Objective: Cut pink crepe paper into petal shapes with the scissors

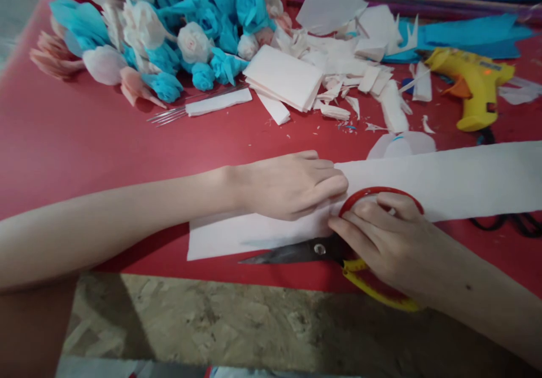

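A long white paper strip (474, 183) runs across the front of the red table. My left hand (296, 186) lies on it with curled fingers, pressing or pinching the paper near the strip's middle. My right hand (389, 242) has its fingers through and around the handles of a pair of scissors (292, 252), one handle red and the other yellow. The dark blades point left along the paper's near edge and look closed. Both hands are close together, the right thumb side near the left fingertips. What lies under my left fingers is hidden.
Blue, white and pink paper flowers (195, 42) crowd the back left. Metal wires (167, 117), folded white paper (283, 76) and scraps (339, 93) lie behind my hands. A yellow glue gun (474, 84) rests at the right, before blue paper (466, 36). The red table's (105, 135) near edge is close.
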`<state>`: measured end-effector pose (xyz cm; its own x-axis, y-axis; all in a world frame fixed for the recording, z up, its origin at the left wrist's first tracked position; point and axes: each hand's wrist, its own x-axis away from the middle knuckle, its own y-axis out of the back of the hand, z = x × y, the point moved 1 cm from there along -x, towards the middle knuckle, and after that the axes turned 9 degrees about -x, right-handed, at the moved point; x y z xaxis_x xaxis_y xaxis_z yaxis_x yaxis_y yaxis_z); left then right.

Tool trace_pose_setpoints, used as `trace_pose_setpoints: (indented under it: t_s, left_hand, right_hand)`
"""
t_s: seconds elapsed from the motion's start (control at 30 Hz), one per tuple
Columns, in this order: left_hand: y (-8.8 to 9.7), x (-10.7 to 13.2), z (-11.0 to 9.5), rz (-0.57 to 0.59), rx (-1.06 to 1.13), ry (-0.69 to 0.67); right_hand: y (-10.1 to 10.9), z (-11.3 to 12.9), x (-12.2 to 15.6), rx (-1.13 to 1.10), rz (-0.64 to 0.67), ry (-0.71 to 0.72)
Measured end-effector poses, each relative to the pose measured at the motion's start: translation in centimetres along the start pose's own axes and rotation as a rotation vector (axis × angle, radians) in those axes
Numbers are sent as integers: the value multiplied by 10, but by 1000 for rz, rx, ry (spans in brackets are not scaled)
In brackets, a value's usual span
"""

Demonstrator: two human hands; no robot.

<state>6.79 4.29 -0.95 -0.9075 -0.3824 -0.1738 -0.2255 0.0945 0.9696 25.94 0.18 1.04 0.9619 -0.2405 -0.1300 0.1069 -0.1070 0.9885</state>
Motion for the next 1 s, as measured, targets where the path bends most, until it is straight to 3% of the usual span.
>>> trace_pose_setpoints:
  t_s: [0.53,0.77,1.0]
  left_hand:
    - [5,-2,0,-33,-31,-21]
    - [13,-4,-3,-56,-13,-74]
    - [5,-2,-5,-19,-37,-101]
  right_hand:
    - [-1,-4,8,-42,-39,30]
    - [10,-21,39,-19,117,19]
    - [12,-30,71,51,70,-40]
